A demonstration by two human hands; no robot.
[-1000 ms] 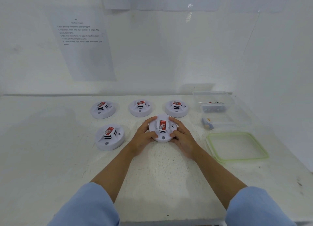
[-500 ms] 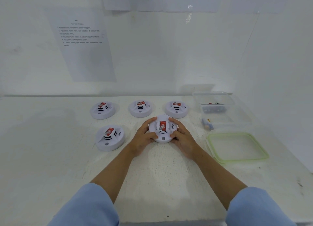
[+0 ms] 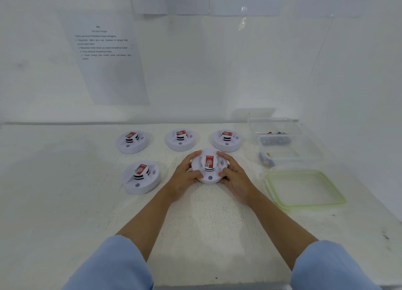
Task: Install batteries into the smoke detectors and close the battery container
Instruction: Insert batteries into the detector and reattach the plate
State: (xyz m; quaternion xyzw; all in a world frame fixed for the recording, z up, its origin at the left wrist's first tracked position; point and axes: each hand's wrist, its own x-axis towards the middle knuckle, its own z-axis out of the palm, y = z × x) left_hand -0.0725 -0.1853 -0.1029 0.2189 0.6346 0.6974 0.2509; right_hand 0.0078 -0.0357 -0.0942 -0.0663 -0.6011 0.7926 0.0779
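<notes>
Over the white bench (image 3: pixel 65 202), our left grip (image 3: pixel 185 176) and right grip (image 3: pixel 236 178) clasp the centre smoke detector (image 3: pixel 209 163) by its rim from either side, red label up. Another detector (image 3: pixel 141 177) sits to its left, and the green-rimmed lid (image 3: pixel 304 188) lies to its right. Farther back the open clear container (image 3: pixel 304 142) holds batteries (image 3: pixel 267 159), beside a back row of detectors (image 3: pixel 180 139).

White smoke detectors (image 3: pixel 209 167) carry red labels (image 3: pixel 210 160) and black vent stripes; container lid (image 3: pixel 305 189) at 3 o'clock: pale-green rim.
</notes>
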